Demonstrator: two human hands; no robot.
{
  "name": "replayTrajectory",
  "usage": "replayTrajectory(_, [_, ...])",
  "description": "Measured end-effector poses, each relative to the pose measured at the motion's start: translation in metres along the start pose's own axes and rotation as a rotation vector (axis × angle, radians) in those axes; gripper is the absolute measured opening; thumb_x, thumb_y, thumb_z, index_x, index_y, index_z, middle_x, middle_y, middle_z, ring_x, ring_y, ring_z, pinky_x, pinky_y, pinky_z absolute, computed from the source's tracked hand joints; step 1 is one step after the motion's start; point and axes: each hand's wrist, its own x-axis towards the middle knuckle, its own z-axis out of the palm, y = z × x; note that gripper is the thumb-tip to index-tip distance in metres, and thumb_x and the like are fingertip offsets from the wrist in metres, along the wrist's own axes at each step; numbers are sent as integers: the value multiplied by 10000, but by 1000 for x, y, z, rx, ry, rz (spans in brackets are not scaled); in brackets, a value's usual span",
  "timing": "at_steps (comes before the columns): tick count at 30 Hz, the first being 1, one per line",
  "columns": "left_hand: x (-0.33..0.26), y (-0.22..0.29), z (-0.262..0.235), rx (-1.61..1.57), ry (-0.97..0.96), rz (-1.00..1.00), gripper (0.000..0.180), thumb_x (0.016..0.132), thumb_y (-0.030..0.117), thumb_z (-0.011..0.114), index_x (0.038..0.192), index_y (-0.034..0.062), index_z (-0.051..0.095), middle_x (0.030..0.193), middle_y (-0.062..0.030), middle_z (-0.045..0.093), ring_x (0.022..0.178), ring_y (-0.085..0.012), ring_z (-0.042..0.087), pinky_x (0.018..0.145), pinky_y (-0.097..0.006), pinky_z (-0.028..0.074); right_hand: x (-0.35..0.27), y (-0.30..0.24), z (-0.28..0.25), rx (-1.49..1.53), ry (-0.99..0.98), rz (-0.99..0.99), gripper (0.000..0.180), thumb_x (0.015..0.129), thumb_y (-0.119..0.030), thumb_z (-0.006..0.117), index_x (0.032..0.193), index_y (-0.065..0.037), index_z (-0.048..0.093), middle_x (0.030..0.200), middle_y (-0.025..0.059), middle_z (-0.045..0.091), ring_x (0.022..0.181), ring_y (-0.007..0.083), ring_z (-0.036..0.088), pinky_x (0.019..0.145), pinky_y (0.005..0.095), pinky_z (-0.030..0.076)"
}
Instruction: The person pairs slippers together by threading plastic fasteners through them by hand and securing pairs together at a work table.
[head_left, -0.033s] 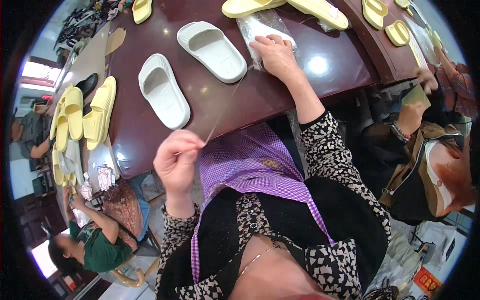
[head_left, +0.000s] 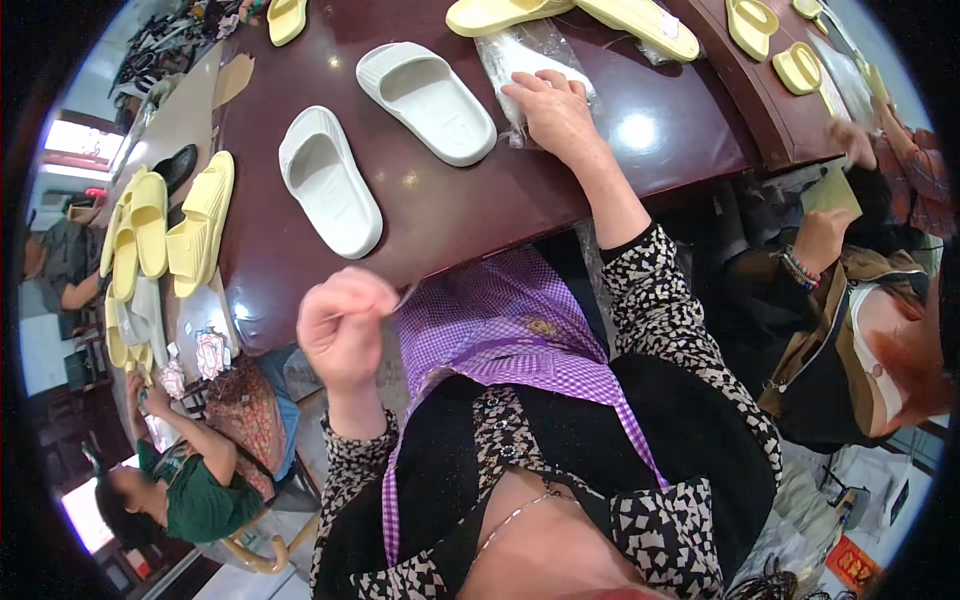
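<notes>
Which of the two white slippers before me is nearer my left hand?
The left white slipper: its heel faces your left hand; the right white slipper lies farther off.

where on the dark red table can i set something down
Bare patches on the table: right of the right forearm; between that forearm and the white slippers, along the near edge; and left of those slippers. It is crowded around the right hand, with a plastic bag and yellow slippers, and at far left, with more yellow slippers.
</notes>
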Motion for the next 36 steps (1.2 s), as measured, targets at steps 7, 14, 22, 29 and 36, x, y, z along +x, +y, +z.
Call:
replayTrajectory(7, [-8, 48, -54, -99, 141, 201, 132, 877, 128, 630, 878, 33, 539, 771, -87, 567, 741, -194, 518, 664, -317, 453, 2, -2, 9, 3, 74, 2, 338, 841, -78, 502, 1127, -186, 647, 1264, 6, 580, 1196, 249, 486, 964, 417, 357])
replayTrajectory(14, [-11, 76, -78, 138, 317, 245, 58, 888, 52, 589, 921, 14, 559, 816, -100, 579, 774, -195, 529, 704, -316, 449, 7, -7, -11, 128, 128, 3, 279, 862, -103, 531, 1107, -152, 657, 1203, 13, 615, 1110, 232, 543, 925, 372, 390])
replayTrajectory(22, [37, 40, -16, 301, 239, 42, 44, 897, 19, 583, 924, -16, 578, 858, -38, 598, 748, -83, 535, 685, -200, 432, -15, -142, -115, 1338, -293, -122, 194, 846, -35, 609, 1030, 15, 650, 798, 26, 652, 692, 63, 570, 627, 201, 465])
replayTrajectory(29, [59, 12, 2, 219, 229, -16, 74, 905, 45, 588, 972, 13, 593, 884, -24, 609, 791, -75, 563, 692, -200, 448, -24, -161, -107, 1625, -614, 191, 96, 868, -37, 606, 949, 2, 640, 775, 38, 637, 577, 53, 534, 518, 180, 431])
replayTrajectory(36, [35, -5, 29, -142, 143, -502, 184, 906, 61, 567, 1070, -23, 575, 938, -57, 624, 629, -38, 519, 537, -165, 431, 4, -141, -108, 1652, -330, 222, 83, 874, -34, 592, 929, 15, 631, 751, 74, 645, 549, 73, 540, 483, 193, 428])
